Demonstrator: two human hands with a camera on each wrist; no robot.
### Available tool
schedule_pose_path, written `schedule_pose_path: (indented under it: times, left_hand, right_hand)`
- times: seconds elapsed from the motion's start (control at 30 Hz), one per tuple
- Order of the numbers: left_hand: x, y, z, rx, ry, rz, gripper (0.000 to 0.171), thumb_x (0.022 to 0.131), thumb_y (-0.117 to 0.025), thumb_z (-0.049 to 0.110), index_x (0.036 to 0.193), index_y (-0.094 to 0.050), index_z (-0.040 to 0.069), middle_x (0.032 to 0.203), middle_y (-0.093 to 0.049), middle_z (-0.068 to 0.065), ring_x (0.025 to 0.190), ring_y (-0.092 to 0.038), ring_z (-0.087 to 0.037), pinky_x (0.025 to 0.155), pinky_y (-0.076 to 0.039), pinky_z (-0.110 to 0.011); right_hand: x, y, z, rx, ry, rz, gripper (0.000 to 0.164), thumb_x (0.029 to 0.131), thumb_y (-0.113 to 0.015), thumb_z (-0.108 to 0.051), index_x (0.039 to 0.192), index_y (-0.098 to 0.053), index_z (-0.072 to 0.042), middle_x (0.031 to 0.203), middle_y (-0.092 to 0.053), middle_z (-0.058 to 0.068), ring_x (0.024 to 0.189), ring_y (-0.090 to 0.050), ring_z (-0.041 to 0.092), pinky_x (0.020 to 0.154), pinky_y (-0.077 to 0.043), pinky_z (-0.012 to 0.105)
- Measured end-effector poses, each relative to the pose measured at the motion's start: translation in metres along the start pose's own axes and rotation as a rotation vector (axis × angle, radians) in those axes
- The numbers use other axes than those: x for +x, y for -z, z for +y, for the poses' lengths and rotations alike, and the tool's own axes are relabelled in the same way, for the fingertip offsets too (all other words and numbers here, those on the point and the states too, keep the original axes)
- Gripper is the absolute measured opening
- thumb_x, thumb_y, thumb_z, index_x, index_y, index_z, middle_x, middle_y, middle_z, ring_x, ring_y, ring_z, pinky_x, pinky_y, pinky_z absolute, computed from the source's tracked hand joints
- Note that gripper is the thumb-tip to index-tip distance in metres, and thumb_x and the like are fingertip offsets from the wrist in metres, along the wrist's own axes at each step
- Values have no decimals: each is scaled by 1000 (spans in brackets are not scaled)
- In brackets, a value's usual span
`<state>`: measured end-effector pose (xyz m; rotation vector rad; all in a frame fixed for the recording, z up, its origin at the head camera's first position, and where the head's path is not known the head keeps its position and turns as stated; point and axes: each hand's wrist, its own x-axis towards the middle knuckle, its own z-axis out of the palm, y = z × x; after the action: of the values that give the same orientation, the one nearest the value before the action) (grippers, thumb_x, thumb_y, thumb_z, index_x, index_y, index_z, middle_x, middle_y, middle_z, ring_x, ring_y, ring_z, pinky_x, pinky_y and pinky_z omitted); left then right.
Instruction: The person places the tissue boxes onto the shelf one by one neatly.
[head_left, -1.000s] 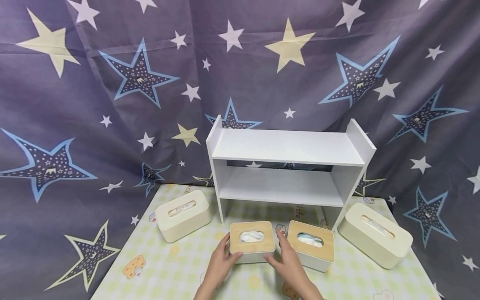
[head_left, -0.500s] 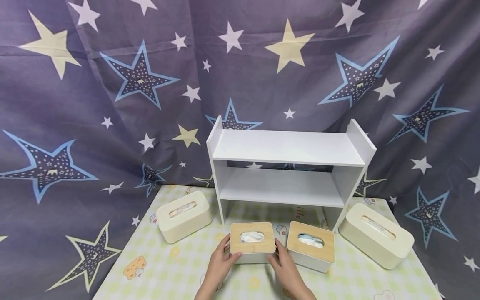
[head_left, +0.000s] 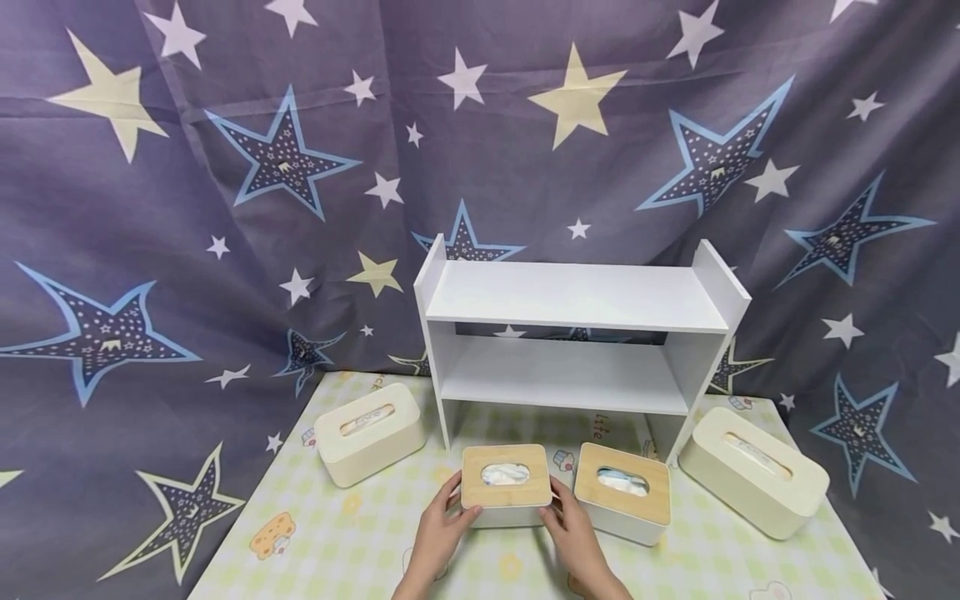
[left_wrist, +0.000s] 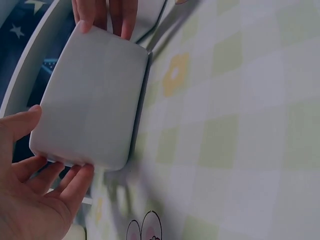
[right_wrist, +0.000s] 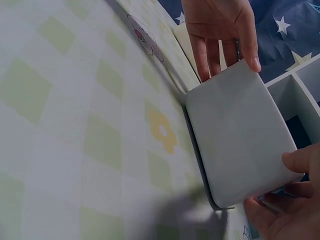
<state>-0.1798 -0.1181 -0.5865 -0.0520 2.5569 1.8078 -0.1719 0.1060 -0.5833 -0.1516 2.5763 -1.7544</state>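
A tissue box [head_left: 507, 496] with a light wood lid and white sides sits in front of the shelf, white tissue showing in its oval slot. My left hand [head_left: 437, 533] holds its left end, thumb at the lid's front edge and fingers along the side. At the other end, my right hand [head_left: 576, 533] grips it the same way. Both wrist views show the plain white front of the box [left_wrist: 95, 95] between the two hands. A second wood-lidded tissue box [head_left: 626, 525] stands close to the right of my right hand.
Behind the boxes stands a white two-tier shelf [head_left: 562, 375] with raised side panels. One cream tissue box [head_left: 371, 446] lies at its left, another cream tissue box [head_left: 750, 483] at its right. A checked cloth [head_left: 322, 550] covers the table; a starry curtain [head_left: 300, 225] hangs behind.
My right hand has moved left, from between the two wood-lidded boxes onto the right end of the held one. My left hand stays on the left end, and the box has barely shifted.
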Motion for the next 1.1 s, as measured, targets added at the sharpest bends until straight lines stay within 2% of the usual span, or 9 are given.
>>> schedule_pose_path:
  times: [0.23,0.47,0.67,1.1]
  left_hand:
    - [-3,-1,2,8,3,25,73,88,-76,22,148,-42,0,149,-43,-31,130,-52,-49,97,-59,-45]
    - [-5,-1,6,-1,13,30,71,86,-76,18,148,-44,2,149,-44,-31,129,-52,-49,96,-60,-44]
    - [-6,0,7,-11,-5,25,71,87,-76,19,148,-44,2,149,-45,-30,129,-52,-48,96,-60,-45]
    - [-8,6,12,-37,-21,23,70,88,-75,20,148,-44,4,150,-44,-28,129,-53,-45,95,-60,-33]
  right_hand:
    - [-1,-4,-7,37,-61,19,54,101,-54,-7,148,-34,11,147,-41,36,132,-49,51,107,-50,55]
    - [-4,-3,-8,33,-29,26,52,100,-54,-2,147,-36,12,147,-41,38,130,-50,51,105,-51,54]
    - [-5,-2,-7,32,-11,30,52,100,-55,-3,146,-37,12,146,-42,37,130,-50,51,104,-52,55]
    - [-4,2,-12,9,-6,21,53,100,-56,-8,148,-38,7,148,-44,32,130,-51,49,102,-54,54]
